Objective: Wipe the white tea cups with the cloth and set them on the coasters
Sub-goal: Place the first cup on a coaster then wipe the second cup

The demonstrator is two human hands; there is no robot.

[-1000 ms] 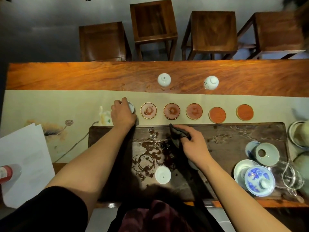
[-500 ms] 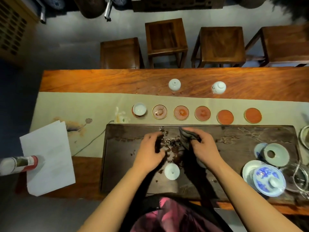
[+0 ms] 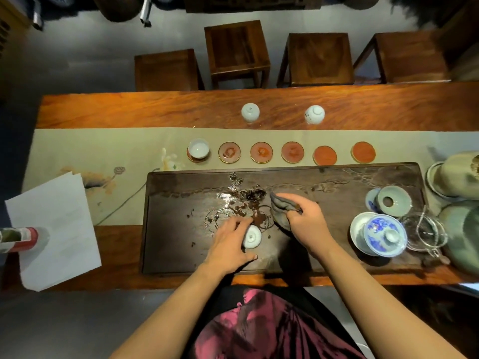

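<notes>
White upturned cup (image 3: pixel 252 237) sat on the wet tray (image 3: pixel 181 255), touching the left hand's (image 3: pixel 229 244) loosely spread fingers; the right hand (image 3: pixel 304 221), just beside, clutched the cloth (image 3: pixel 281 208).

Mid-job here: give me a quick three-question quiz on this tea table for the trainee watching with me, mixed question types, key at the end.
1. True or false: every coaster in the row behind the dark tea tray already carries a cup.
2. Which hand holds the grey cloth? A) left hand B) right hand C) neither
3. Fill in: the left hand is closing on an upturned white cup that stands on the ____.

Key
1. False: only the leftmost coaster holds a wiped cup; five are bare.
2. B: the right hand grips it.
3. tea tray, beside the wet tea stains.
</notes>
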